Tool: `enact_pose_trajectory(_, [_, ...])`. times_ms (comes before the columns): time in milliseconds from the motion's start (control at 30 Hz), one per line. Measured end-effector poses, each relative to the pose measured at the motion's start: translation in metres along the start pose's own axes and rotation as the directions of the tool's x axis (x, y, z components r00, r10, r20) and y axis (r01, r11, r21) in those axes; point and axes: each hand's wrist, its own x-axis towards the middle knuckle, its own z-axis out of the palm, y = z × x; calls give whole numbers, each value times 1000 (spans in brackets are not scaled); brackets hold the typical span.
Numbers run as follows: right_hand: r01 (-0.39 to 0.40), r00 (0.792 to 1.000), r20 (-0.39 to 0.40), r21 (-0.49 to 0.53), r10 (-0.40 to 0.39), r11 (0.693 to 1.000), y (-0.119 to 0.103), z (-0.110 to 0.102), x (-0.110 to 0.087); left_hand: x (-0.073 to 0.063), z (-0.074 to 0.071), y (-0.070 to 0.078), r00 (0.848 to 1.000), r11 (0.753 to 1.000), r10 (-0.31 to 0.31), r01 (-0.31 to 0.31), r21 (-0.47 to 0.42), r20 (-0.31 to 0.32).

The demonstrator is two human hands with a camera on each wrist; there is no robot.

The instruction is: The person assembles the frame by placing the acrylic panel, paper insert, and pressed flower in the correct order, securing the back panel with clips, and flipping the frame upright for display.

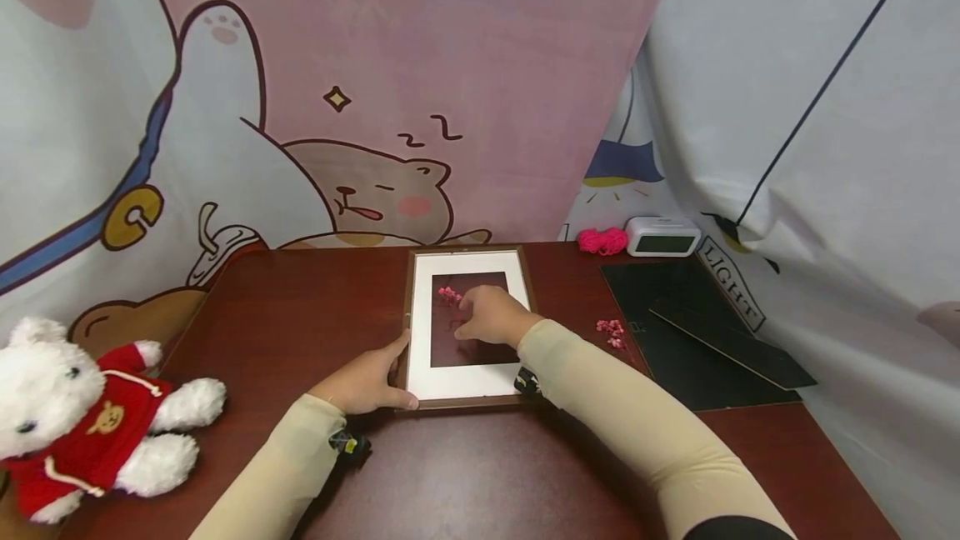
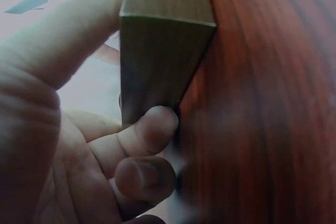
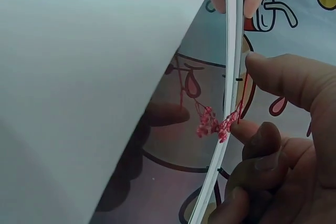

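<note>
A picture frame (image 1: 525, 273) with a brown edge and white mat lies on the table; its dark glossy middle mirrors my right hand. My left hand (image 1: 367, 377) holds the frame's near left corner, thumb at the front edge and fingers along the side. Fingertips (image 2: 160, 124) press low against the frame's wood (image 2: 163, 66) in the left wrist view. Over the dark middle, my right hand (image 1: 495, 315) holds a small pink flower sprig (image 3: 226, 127) between thumb and forefinger, its thin red stem running toward the thumb. The other fingers (image 3: 257, 169) are curled.
Another pink sprig (image 1: 613, 332) lies right of the frame. Beyond it are a black backing board (image 1: 637, 282) with its tilted stand flap (image 1: 731, 348). A pink yarn bundle (image 1: 602, 242) and white digital clock (image 1: 663, 237) stand behind. A plush bear (image 1: 112, 415) sits left.
</note>
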Motion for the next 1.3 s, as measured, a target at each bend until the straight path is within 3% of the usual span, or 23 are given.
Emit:
enact_pose_trajectory(300, [-20, 1000, 19, 20, 20, 1000, -4, 3, 1, 0, 0, -1, 1000, 1000, -3, 3, 3, 0])
enact_pose_trajectory(733, [-37, 998, 53, -41, 39, 998, -7, 5, -3, 1, 1, -3, 1000, 1000, 21, -21, 0, 1])
enact_pose_trajectory(1300, [-21, 999, 44, 92, 17, 996, 22, -11, -22, 2, 1, -3, 1000, 1000, 16, -16, 2, 0])
